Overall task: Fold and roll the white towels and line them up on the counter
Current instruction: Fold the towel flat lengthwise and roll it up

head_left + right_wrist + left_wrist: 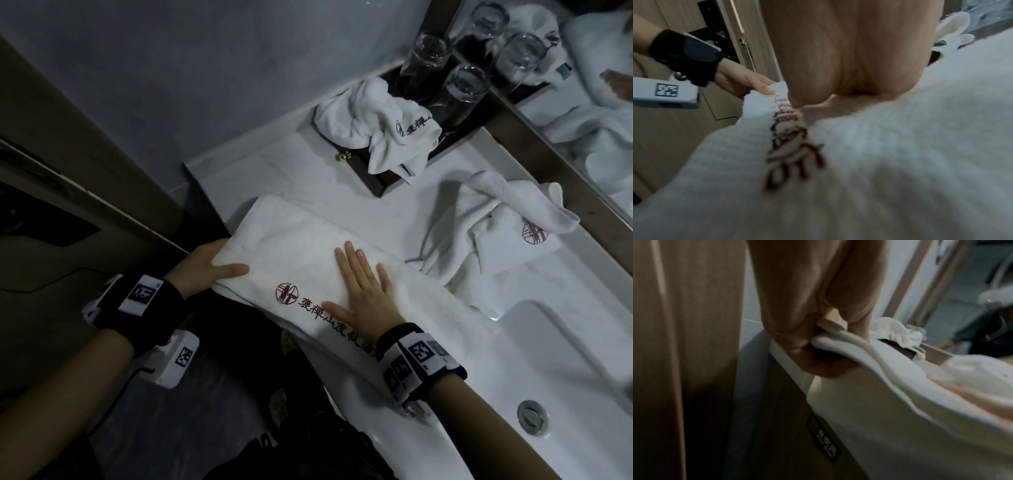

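Note:
A folded white towel (301, 246) with red embroidered lettering lies along the front edge of the white counter (308, 178). My left hand (212, 263) grips its left end, thumb on top and fingers underneath; the left wrist view shows the fingers (818, 340) curled round the towel's (900, 402) folded edge. My right hand (363, 287) lies flat on the towel's middle with fingers spread, pressing it down. In the right wrist view the palm (849, 65) rests on the towel (900, 154) beside the lettering, with the left hand (748, 82) at the far end.
A crumpled white towel (376, 126) lies on a dark tray (376, 185) with upturned glasses (462, 92). Another crumpled towel (496, 233) sits by the mirror (582, 102). The sink basin (565, 359) with its drain (531, 417) is at the right. A wooden door (85, 178) stands at the left.

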The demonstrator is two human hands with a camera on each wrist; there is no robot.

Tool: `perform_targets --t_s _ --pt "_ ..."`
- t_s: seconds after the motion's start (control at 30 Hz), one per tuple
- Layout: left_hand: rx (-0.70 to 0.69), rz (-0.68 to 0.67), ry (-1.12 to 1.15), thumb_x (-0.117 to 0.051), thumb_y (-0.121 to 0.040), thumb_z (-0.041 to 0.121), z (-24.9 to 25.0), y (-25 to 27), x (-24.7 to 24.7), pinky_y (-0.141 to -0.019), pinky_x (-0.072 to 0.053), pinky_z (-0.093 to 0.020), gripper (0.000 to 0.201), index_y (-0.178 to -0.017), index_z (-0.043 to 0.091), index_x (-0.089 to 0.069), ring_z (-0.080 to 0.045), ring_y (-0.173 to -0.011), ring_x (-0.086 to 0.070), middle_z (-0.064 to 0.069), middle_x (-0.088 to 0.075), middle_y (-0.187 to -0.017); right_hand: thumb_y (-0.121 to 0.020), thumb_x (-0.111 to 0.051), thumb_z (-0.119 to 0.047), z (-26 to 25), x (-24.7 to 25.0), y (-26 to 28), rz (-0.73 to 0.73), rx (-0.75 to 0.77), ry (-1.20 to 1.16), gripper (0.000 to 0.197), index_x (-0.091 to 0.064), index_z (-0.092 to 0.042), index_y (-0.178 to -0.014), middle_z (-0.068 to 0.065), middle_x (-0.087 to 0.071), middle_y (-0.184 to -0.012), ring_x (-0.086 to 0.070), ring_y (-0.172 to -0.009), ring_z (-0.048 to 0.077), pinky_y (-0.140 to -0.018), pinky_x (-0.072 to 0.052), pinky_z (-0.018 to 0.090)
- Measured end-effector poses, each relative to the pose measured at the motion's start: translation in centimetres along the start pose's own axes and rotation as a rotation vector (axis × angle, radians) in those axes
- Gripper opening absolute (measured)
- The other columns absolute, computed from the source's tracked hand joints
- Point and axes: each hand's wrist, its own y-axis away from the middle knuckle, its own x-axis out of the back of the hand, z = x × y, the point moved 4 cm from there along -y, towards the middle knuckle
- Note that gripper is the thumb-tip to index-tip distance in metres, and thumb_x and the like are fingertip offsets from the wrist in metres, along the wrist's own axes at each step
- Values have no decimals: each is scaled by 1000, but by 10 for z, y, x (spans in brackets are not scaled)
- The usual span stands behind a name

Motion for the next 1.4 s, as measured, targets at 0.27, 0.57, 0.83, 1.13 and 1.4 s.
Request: perform_targets --t_s 0.27,0.57,0.83,1.13,1.4 --pt "-34 121 -179 -73 -76 9 11 3 -1 -88 -39 -29 53 -125 4 -52 -27 -109 -54 -17 -59 -120 -88 -37 -61 2 7 9 -40 14 43 87 15 -22 -145 -11 26 -146 11 -143 8 -116 5 33" --pt "14 330 -165 -47 -93 23 80 -43 -10 -69 -31 -27 35 -81 -8 -57 -34 -85 -57 -29 -54 -84 -94 -36 -51 18 5 31 61 -45 51 72 3 -23 -148 -5 12 -155 9 -144 10 -113 13 30" --pt "44 180 -99 -56 -88 34 76 -59 -22 -57 -42 -13 31 -75 7 -64 -19 -67 -53 -10 -58 -79 -93 -39 -51 48 4 42 95 -109 52 73 2 -22 -146 -9 12 -151 4 -144 10 -113 10 24" --pt "24 212 -45 -54 -90 40 78 -66 -22 -104 -39 -34 51 -125 3 -53 -28 -120 -52 -16 -54 -132 -85 -19 -64 43 -5 45 111 -119 96 77 4 -22 -144 -6 13 -151 14 -140 13 -112 15 29" --pt "-49 359 -111 -55 -91 29 75 -66 -37 -106 -38 -36 45 -124 0 -53 -29 -122 -50 -17 -56 -130 -92 -43 -50 44 0 51 84 -31 -5 75 1 -22 -146 -8 14 -150 14 -140 11 -112 12 25"
